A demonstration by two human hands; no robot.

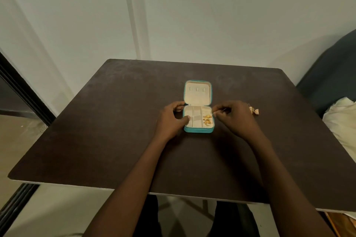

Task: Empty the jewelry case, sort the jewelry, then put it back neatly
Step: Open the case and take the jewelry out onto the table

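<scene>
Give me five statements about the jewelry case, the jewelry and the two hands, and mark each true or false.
1. The jewelry case lies open on the table. True.
2. All the jewelry is out of the case. False: gold pieces still sit in its right-hand compartments.
3. The left hand rests against the case's left side. True.
4. An earring lies on the table to the left of the case. False: it lies to the right, beyond the right hand.
5. The right hand's fingers are spread flat on the table. False: they are pinched together beside the case's right edge.
</scene>
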